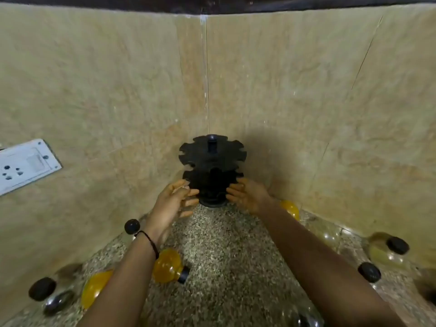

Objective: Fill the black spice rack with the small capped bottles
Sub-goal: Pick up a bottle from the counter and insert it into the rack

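The black spice rack (212, 166) stands in the corner of the speckled counter (226, 256), with two notched round tiers on a centre post and every slot empty. My left hand (173, 201) and my right hand (249, 194) press its lower tier from either side, fingertips on the rim. Small black-capped bottles lie around. One with yellow contents (166, 265) rests on its side under my left forearm, another yellow one (94, 289) lies further left, and a third (291, 208) shows behind my right wrist.
More capped bottles sit at the left edge (42, 289), by the left wall (132, 226), and on the right (397, 245) (369, 272). A white wall socket (26, 164) is mounted on the left tiled wall. Tiled walls close in tightly behind the rack.
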